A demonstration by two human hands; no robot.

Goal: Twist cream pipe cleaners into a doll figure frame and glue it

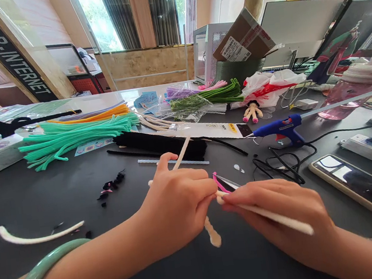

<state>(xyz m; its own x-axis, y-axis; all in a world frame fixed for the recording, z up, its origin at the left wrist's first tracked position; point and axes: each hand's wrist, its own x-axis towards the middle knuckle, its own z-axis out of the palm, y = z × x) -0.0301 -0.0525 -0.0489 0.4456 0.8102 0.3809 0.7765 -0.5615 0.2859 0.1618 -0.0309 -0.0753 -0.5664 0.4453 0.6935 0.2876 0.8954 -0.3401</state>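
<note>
My left hand (183,198) pinches a cream pipe cleaner figure, with one straight stem (183,152) rising behind the fingers and a thicker, rounded end (214,236) hanging below. My right hand (283,213) is closed on the same cream work, fingertips almost meeting those of the left. From its grip a cream pipe cleaner (284,221) sticks out toward the lower right. The join between the stems is mostly covered by fingers. Just behind the fingertips lie a pink strip (217,182) and a pointed metal tool (228,182), partly hidden by my right hand.
Behind the hands lie a black pipe cleaner bundle (162,143) and a mint bundle (80,136). To the right are a blue glue gun (283,130), its cable and a phone (365,194). A small doll (253,112) sits farther back. Black scraps (112,185) and a white stem (42,238) lie left.
</note>
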